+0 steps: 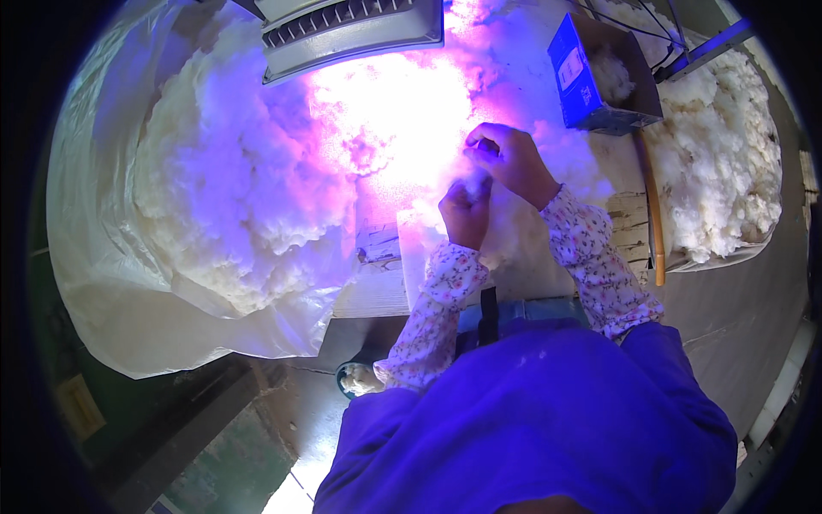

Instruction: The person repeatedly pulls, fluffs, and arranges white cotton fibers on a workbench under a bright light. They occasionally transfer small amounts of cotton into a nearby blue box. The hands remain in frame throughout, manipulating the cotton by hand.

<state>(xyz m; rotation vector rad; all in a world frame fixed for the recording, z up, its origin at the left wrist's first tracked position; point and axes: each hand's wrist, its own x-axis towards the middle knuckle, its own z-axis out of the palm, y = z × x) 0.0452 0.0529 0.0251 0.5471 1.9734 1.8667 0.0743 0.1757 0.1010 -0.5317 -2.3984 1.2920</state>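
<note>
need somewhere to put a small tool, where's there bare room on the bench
Two bare patches: the near-edge boards between the left heap of white fluff and the left sleeve, and the narrow worn strip between the right sleeve and the wooden stick. It's crowded with fluff under the lamp and around the left hand and right hand.

A small, fluffy cotton tuft (473,182), violet-tinted, sticks up from the left hand (467,216), its outline unclear in glare.
</note>
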